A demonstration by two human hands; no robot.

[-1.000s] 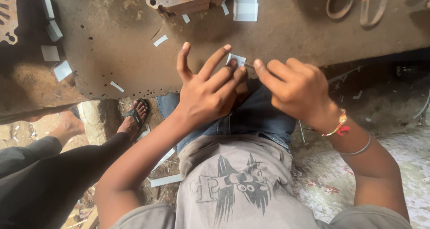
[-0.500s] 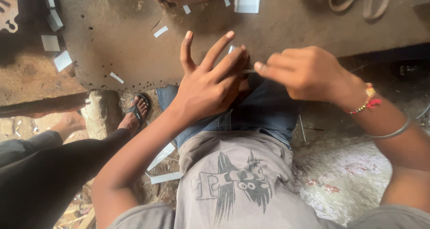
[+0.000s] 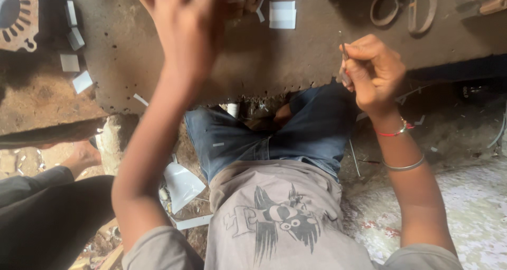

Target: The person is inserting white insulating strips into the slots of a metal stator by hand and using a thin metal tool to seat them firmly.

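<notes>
The right hand (image 3: 372, 69) pinches a thin metal needle-like tool (image 3: 343, 51) between thumb and fingertips, held upright above the rusty, pitted metal plate (image 3: 253, 59). The left hand (image 3: 185, 16) reaches forward over the plate, fingers spread, near white rectangular paper strips (image 3: 282, 15).

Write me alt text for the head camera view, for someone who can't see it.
Seen from above, a seated person's right hand pinches a thin metal pin upright while the left hand reaches out, fingers spread, over a worn dark workbench scattered with small white paper strips.
</notes>
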